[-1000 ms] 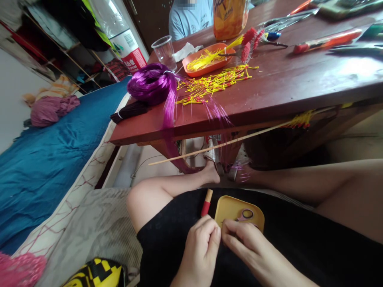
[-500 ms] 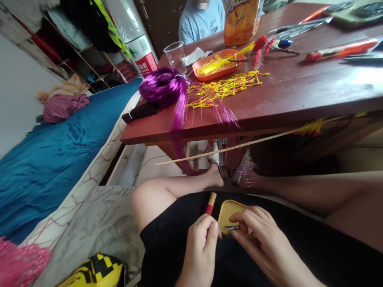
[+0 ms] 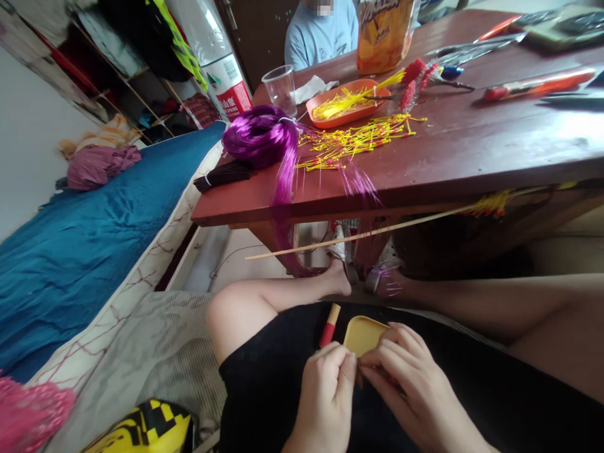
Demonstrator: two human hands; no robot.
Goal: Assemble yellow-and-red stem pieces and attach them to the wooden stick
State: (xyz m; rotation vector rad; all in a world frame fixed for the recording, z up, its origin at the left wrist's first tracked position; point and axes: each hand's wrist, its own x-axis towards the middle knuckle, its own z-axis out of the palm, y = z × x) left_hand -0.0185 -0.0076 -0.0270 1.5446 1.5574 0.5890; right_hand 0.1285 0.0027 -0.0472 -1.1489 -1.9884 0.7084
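Over my lap, my left hand is closed, its thumb and forefinger pinched together. My right hand meets it fingertip to fingertip, its fingers also pinched. Between them shows a tiny brownish piece, too small and covered to name. Just beyond the fingertips lies a shallow yellow tray, partly hidden by my right hand. A short tan stick with a red band rests on the black cloth, just past my left knuckles.
Ahead is a red-brown table bearing a purple fibre bundle, yellow red-tipped stems, an orange tray and a plastic cup. A thin stick juts below its edge. Someone in a blue shirt sits opposite.
My hands have come together until their fingertips meet. A small shiny metal piece seen at my right fingers is now out of sight. More of the red band shows.
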